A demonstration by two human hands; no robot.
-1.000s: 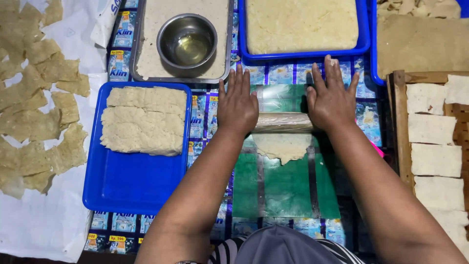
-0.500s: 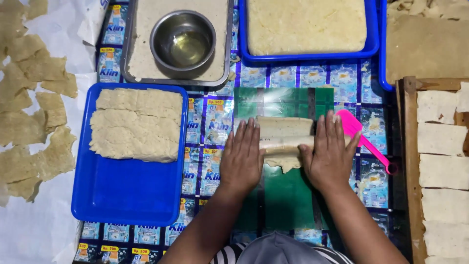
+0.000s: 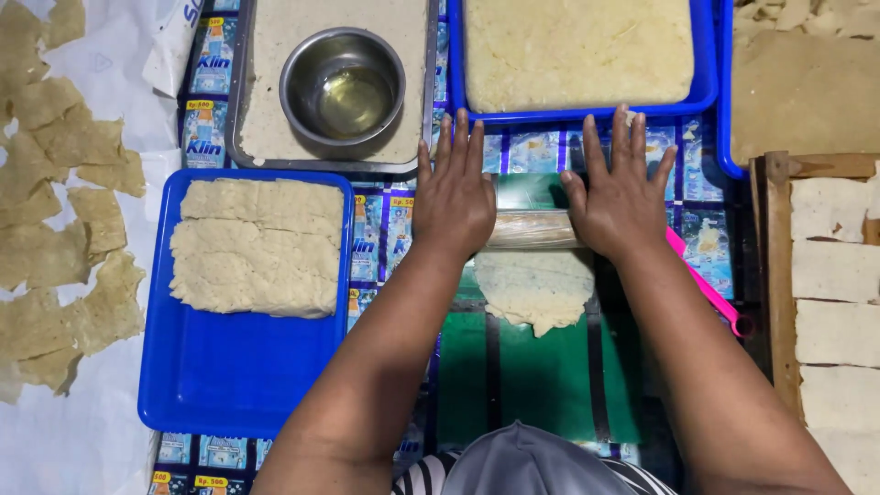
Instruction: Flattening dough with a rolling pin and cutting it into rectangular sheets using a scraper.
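A blue tray (image 3: pixel 238 385) at lower left is seen half filled with a dough slab (image 3: pixel 257 246); flattened pieces (image 3: pixel 55 229) are spread at far left. At centre, a rolling pin (image 3: pixel 532 229) is pressed under the left hand (image 3: pixel 454 203) and right hand (image 3: pixel 623 197), both flat with fingers spread; a thin dough sheet (image 3: pixel 536 291) lies just below it on the green mat (image 3: pixel 541 385), judged partly rolled, with much dough left.

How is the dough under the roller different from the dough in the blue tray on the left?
The dough under the roller is one thin, rounded sheet on the green mat. The dough in the left tray is thick, blocky, in slabs, and much bigger. Hands touch only the roller, not the tray dough. Both are pale and crumbly.
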